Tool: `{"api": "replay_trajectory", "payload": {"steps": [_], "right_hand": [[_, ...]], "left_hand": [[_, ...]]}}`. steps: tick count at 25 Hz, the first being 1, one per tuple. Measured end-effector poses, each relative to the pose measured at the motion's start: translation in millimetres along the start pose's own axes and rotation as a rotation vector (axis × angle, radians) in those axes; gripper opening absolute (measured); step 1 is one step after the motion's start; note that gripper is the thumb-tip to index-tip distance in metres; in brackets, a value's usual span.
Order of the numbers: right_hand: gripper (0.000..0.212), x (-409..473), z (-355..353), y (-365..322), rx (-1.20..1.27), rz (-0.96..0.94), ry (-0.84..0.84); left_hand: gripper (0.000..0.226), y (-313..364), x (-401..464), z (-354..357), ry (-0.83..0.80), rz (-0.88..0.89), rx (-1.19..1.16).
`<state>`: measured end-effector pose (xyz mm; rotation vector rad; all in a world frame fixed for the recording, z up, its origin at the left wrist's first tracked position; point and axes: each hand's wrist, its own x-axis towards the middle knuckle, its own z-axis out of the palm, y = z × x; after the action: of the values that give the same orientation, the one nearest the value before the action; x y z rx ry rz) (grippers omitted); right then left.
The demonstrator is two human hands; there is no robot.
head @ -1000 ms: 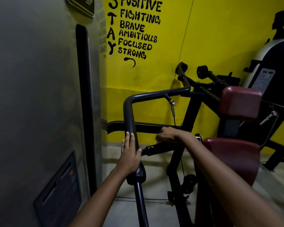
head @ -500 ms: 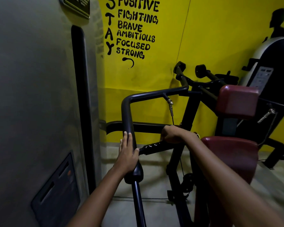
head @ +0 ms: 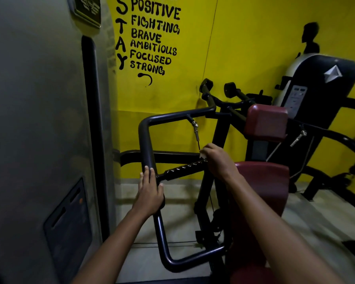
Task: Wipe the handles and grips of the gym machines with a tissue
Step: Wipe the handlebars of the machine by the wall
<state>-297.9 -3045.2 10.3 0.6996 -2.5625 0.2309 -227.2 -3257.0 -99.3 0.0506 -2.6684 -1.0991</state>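
We are partway through one machine. Our right hand (head: 217, 160) is curled over the inner end of the ribbed horizontal grip (head: 183, 168), fingers closed down around it, and a small white scrap showing at the knuckles looks like the tissue (head: 203, 155) pinched against the grip; most of it is hidden under the hand. Our left hand (head: 150, 191) rests on the upright bar of the black handle frame (head: 145, 138), just where the ribbed grip joins it, fingers straight and pressed together along the tube, thumb round the other side.

We judge this grip to be the one under the wipe now, with the tissue at its far end and the bare ribbed length between our hands either just covered or next to go; we cannot tell which from its sheen. Left to do, as far as we see: the frame's long tube, the two capped handles (head: 206, 85) behind the maroon pad (head: 264, 121), and the black machine (head: 320, 87) at the yellow wall (head: 244, 48)
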Motion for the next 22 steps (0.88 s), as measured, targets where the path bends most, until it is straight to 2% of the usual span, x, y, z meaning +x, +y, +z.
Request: {"api": "replay_trajectory", "payload": {"steps": [2, 6, 9, 11, 14, 18, 19, 22], "right_hand": [[0.033, -19, -3, 2, -0.044, -0.078, 0.02], [0.039, -57, -7, 7, -0.051, -0.074, 0.105], [0.039, -74, -11, 14, -0.013, -0.147, 0.109], [0.034, -75, -11, 15, 0.03, -0.066, 0.104], [0.045, -72, -1, 6, 0.04, 0.059, 0.137], [0.057, -95, 0, 1, 0.029, -0.071, 0.151], [0.059, -99, 1, 4, 0.037, -0.047, 0.174], [0.053, -87, 2, 2, 0.077, 0.195, 0.219]], "left_hand": [[0.061, 5, -7, 2, 0.02, -0.013, 0.018], [0.061, 7, -16, 4, -0.015, -0.045, 0.086], [0.062, 7, -20, 6, -0.021, -0.046, 0.13], [0.062, 5, -22, 6, -0.033, -0.042, 0.123], [0.061, 0, -26, 8, -0.016, 0.008, 0.116], [0.061, -9, -40, 9, 0.014, 0.128, 0.064], [0.061, -11, -42, 8, 0.02, 0.141, 0.032], [0.06, -18, -42, 11, 0.051, 0.171, -0.057]]}}
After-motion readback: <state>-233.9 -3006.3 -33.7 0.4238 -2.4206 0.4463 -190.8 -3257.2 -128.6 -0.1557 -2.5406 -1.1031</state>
